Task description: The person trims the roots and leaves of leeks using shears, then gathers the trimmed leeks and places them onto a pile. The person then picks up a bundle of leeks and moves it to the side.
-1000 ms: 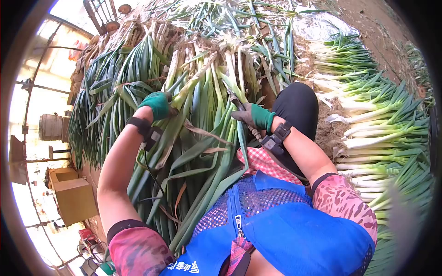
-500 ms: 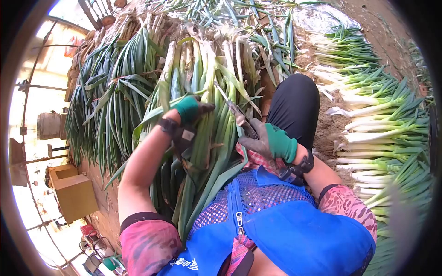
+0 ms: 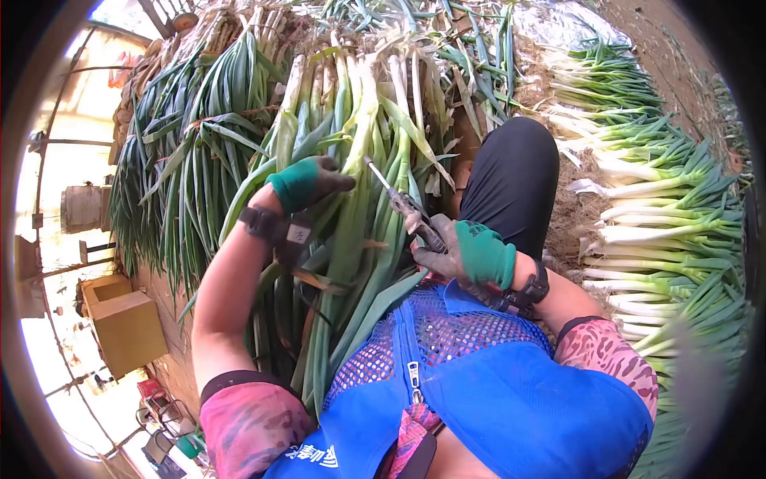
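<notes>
My left hand (image 3: 311,184), in a green and dark glove, has its fingers closed at a thick green onion stalk (image 3: 363,128) in the pile before me. Exactly how its fingertips grip the stalk is partly hidden. My right hand (image 3: 471,251), gloved alike, is wrapped round the handle of an air blow gun (image 3: 408,211). Its thin metal nozzle points up and left, close to the stalks and a little right of my left hand. Long green leaves (image 3: 343,263) hang from the pile down towards my lap.
Tied bundles of green onions (image 3: 203,136) are stacked at the left. Peeled green onions (image 3: 638,215) lie in a long row on the right, white ends inward, beside loose roots and husks (image 3: 570,215). My bent knee (image 3: 515,176) rises between. A cardboard box (image 3: 128,327) stands lower left.
My left hand has shifted slightly left and up along the stalks. The blow gun and my right hand have moved a little down and left.
</notes>
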### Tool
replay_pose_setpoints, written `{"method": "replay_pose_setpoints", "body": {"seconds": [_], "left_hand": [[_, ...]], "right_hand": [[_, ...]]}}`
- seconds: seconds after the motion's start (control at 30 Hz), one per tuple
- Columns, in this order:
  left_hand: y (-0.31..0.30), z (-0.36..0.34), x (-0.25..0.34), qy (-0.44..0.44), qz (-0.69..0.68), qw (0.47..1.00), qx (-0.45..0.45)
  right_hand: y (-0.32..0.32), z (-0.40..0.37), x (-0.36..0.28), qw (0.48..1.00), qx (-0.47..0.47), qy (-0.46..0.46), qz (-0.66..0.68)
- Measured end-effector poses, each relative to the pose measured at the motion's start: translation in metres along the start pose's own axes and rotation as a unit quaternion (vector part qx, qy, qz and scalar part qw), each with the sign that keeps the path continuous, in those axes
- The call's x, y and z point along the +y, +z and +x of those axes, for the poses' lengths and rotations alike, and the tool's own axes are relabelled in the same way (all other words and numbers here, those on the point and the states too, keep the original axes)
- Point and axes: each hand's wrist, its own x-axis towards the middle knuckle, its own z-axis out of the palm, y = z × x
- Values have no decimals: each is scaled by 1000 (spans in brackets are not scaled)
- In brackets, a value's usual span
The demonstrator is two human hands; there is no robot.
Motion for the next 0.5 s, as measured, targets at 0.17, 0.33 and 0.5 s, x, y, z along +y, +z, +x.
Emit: {"method": "replay_pose_setpoints", "body": {"seconds": [0.17,0.33,0.5], "left_hand": [[-22,-39,32,-105,-16,985,-137],[-12,-32,57,-22,-230,969,-81],[68,13,7,78,-197,976,-44]], "right_hand": [[-1,5,14,999,42,0,-17],[-8,24,25,982,148,-64,97],[-14,2,16,995,101,-6,9]]}}
